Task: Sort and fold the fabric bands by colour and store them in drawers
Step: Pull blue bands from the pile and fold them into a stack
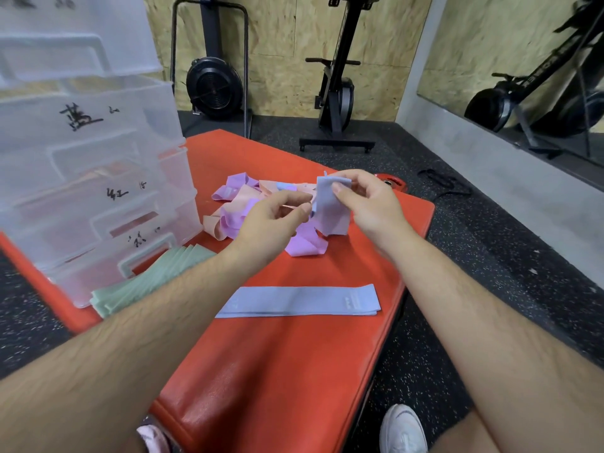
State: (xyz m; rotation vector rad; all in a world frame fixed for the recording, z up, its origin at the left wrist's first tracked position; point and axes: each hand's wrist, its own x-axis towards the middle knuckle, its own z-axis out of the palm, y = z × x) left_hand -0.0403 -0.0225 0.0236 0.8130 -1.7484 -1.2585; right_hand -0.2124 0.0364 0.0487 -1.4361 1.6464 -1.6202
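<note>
The left hand (277,212) and right hand (369,204) both pinch the soft, lightweight blue band (331,214), probably best held by its ends.

Matt cloth bands (297,301); glossy red vinyl bench (271,371); frosted plastic drawers (98,178).

a gym: rowing machines (214,83) stand on speckled rubber flooring (457,243) beside a wall mirror (523,76).
</note>
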